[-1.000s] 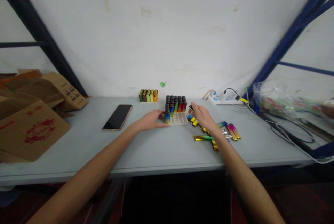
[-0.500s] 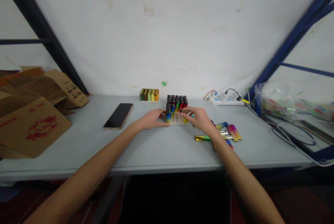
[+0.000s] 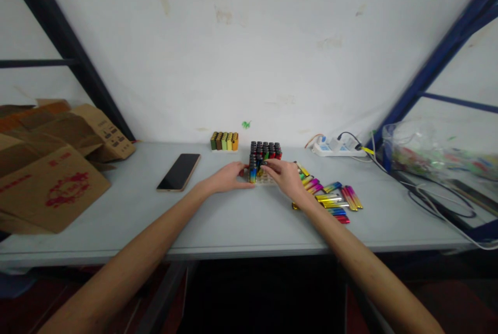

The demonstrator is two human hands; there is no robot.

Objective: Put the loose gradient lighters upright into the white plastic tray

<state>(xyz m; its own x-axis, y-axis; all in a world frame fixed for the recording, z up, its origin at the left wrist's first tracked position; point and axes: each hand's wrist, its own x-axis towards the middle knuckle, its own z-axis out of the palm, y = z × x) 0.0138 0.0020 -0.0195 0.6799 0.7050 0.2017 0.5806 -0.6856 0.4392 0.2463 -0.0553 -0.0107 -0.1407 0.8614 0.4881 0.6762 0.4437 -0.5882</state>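
Note:
Rows of upright lighters with black tops and shiny coloured bodies stand in a pale tray with holes. My left hand is closed about the tray's left edge, thumb along the front corner beside a blue lighter. Over the tray's front part, my right hand pinches a lighter between thumb and fingertips; its body is mostly hidden by the fingers and the neighbouring lighters. Loose metallic lighters in several colours lie in a pile right of the tray, partly behind my right forearm.
A second block of lighters stands by the wall. A phone lies to the left, near cardboard boxes. At the back right are a power strip and cables. A clear plastic bag sits by the blue frame.
My right hand has moved left over the tray with a lighter in its fingertips, uncovering more of the loose pile. My left hand stays at the tray. The view has shifted slightly.

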